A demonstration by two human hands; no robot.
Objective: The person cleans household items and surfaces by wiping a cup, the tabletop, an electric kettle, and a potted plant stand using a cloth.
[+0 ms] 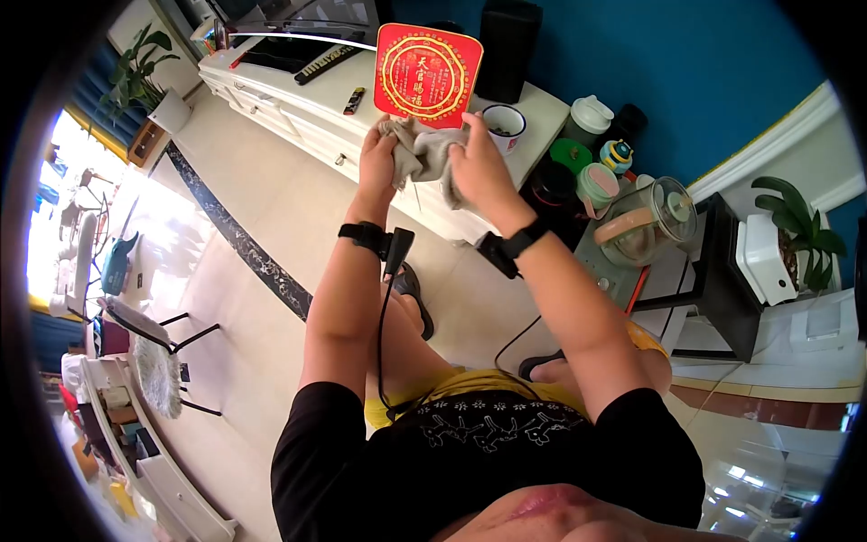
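Both my hands hold a crumpled beige cloth (423,152) over the front edge of the white cabinet (289,116). My left hand (377,161) grips its left end with curled fingers. The other end is gripped by my right hand (483,167), whose thumb presses on the fabric. Just beyond the cloth, a red square board (428,74) with gold rings and characters stands upright, its lower edge close to my fingertips. A white mug (504,126) with a dark rim is right behind my right hand.
A black speaker (508,50), a remote (354,100) and a keyboard (327,64) are on the cabinet. To the right are a lidded white cup (591,116), a glass kettle (652,217) and a potted plant (799,230). A chair (153,366) stands at left.
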